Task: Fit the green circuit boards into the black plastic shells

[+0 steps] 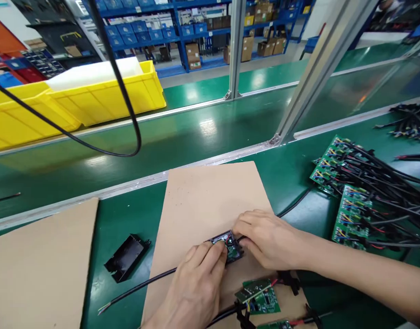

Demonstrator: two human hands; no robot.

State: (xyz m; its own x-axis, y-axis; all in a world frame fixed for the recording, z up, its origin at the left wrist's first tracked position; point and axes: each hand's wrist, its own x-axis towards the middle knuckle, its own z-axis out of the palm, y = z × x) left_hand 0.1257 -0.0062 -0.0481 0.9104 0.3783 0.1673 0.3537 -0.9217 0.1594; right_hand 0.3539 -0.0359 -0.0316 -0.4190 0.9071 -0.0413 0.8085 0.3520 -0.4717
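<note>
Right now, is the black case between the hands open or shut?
Open: the black case has no cover on top; the green circuit board shows inside, partly hidden by the left hand.

Blk case (236, 258), open-topped, over cardbd (210, 196); grn PCB (231, 251) inside.

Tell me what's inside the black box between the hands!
A green circuit board with a red wire shows. The left hand's fingers cover part, so what's beneath them is hidden.

Yellow bins (117, 99) stand before blue shelving (182, 55) holding cardboard boxes (192, 52).
</note>
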